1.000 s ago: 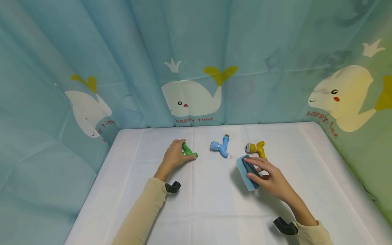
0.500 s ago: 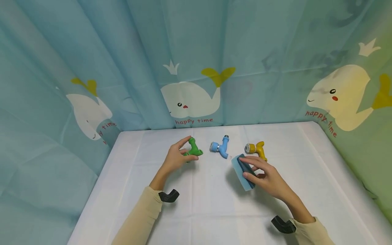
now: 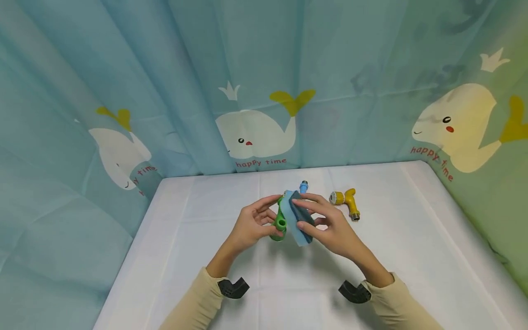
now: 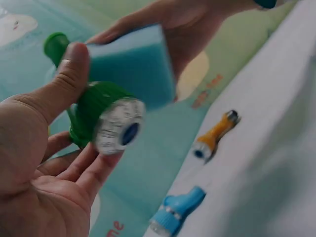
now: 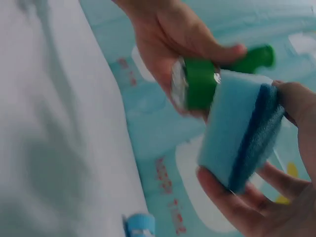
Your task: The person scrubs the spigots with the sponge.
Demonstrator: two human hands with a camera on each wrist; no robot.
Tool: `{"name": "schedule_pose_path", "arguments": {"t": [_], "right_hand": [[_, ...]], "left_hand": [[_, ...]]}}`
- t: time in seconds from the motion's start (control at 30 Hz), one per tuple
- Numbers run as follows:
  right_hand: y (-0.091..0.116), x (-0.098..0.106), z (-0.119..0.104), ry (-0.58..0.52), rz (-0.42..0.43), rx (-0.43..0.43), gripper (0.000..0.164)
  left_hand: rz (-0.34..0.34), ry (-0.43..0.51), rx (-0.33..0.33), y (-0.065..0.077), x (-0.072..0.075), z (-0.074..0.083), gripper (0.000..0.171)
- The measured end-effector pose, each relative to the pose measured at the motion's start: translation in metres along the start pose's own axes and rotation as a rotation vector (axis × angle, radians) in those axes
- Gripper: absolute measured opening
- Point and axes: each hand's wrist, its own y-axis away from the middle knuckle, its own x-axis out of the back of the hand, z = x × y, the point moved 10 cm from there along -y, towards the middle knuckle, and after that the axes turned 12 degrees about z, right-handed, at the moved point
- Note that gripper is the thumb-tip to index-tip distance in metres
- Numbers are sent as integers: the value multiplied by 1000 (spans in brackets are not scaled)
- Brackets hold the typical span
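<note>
A white-covered table [image 3: 198, 247] is enclosed at the far, left and right sides by a blue-green fabric curtain [image 3: 342, 68], shaded greener at right. It is printed with white whales [image 3: 255, 135], crowns and the red words "happy time". Faint straight creases are seen across the white cover, and soft shadows are cast on it beneath the hands.

Above the middle of the table, a green toy tap [image 4: 98, 101] is gripped between the thumb and curled fingers of the left hand [image 3: 253, 227]. Just to its right, a two-layered blue sponge [image 3: 294, 222] is pinched by the right hand [image 3: 337, 229]; whether sponge and tap touch cannot be told.

On the far part of the surface, a light-blue tap [image 3: 304, 185] is laid, partly hidden by the sponge in the head view. Farther right, a yellow tap [image 3: 349, 201] is laid on its side.
</note>
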Motion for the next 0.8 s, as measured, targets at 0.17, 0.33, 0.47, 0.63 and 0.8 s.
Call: {"name": "schedule_pose_path", "arguments": {"t": [0.17,0.33,0.47,0.63,0.8], "right_hand": [[0,-10,-19,71,56,167,53],[-1,-8,-27,184,112,292,45],[-2,-5,-31,177,122,291,43],[0,-12,-40,150,40,298,46],[0,-6,-37,179,74,293,42]], "left_hand": [[-17,61,68,3,-2,-5,81],[-44,112,35,5,0,-3,81],[-39,112,-4,4,2,-4,79],[-19,92,-56,5,3,3,81],[17,65,-70,5,6,4,78]]}}
